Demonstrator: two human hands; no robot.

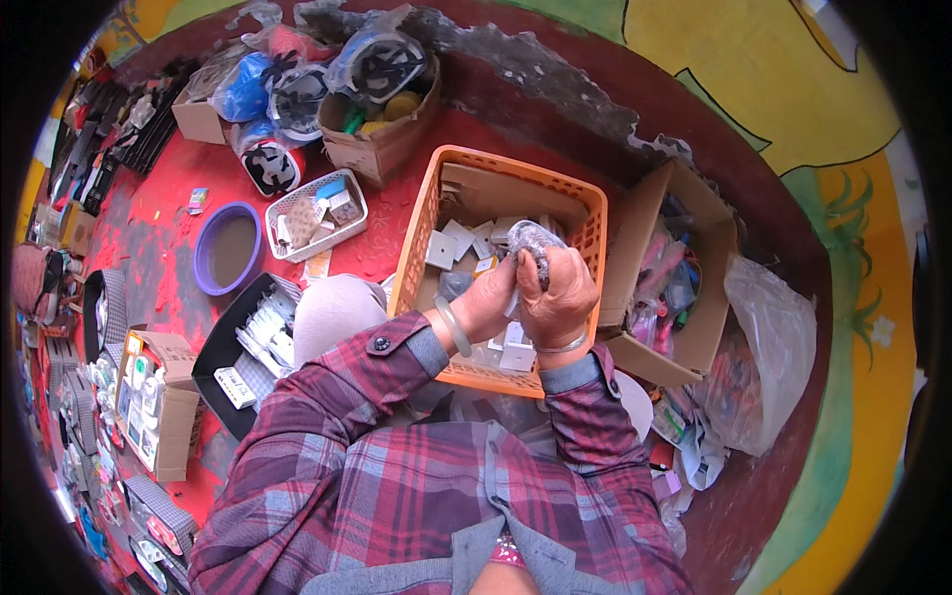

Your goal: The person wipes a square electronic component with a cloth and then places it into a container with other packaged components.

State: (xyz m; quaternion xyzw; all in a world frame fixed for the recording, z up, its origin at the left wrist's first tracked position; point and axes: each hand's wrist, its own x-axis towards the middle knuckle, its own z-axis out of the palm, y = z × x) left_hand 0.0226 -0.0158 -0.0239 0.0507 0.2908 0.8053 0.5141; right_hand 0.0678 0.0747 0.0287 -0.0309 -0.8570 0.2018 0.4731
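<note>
Over the orange plastic basket (423, 213) both of my hands meet around a grey, mottled, crumpled bundle (534, 238); whether it is cloth or a wrapped item I cannot make out. My right hand (561, 297) is closed round it, thumb pointing up. Close against it, my left hand (481, 305) has its fingers pressed together at the bundle's lower end, where something whitish shows between the hands. Below them in the basket lie several small white boxes (439, 250) and pieces of cardboard.
Right of the basket stands a cardboard box (684, 198) of packaged goods, beside a clear plastic bag (778, 337). To the left are a white tray (297, 253), a purple basin (203, 248) and a black bin (213, 342). Bagged helmets (297, 99) sit at the back near the wall.
</note>
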